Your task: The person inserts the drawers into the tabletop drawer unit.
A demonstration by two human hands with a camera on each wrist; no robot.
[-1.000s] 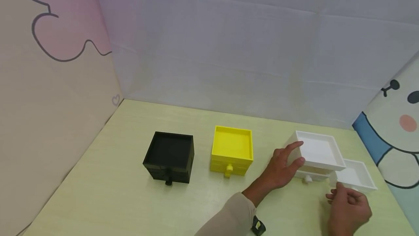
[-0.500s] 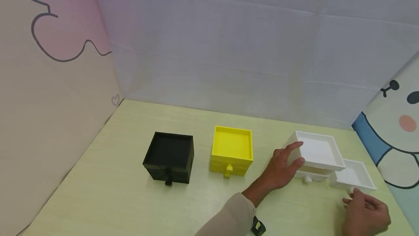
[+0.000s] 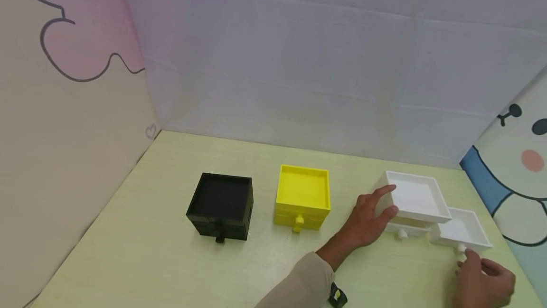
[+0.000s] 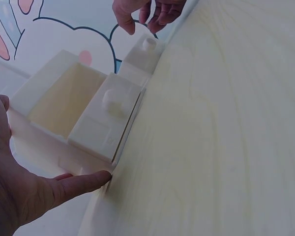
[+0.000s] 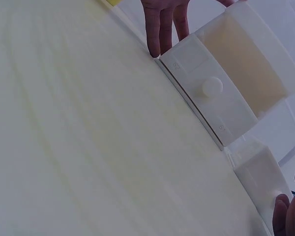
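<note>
At the right of the table, my left hand point(image 3: 365, 220) rests against the left side of a white drawer box point(image 3: 419, 196). In the left wrist view its thumb lies straight along the box's lower front corner. The box has an open slot in its upper front and a lower drawer point(image 3: 403, 230) with a round knob. Beside the box's right side, on the table, is a separate white drawer point(image 3: 463, 228). My right hand point(image 3: 485, 277) is just in front of that drawer's knob point(image 3: 461, 248), fingers loosely bent, with nothing visible between them. The left wrist view shows a small gap there.
A yellow drawer box point(image 3: 302, 186) stands mid-table, and a black one point(image 3: 223, 196) is farther left. A pale cloth wall point(image 3: 299, 61) closes the back. Printed panels point(image 3: 525, 175) border the table on both sides.
My right hand has moved right along the front of the loose white drawer, then slightly down from it. The left hand and all the boxes keep their places.
</note>
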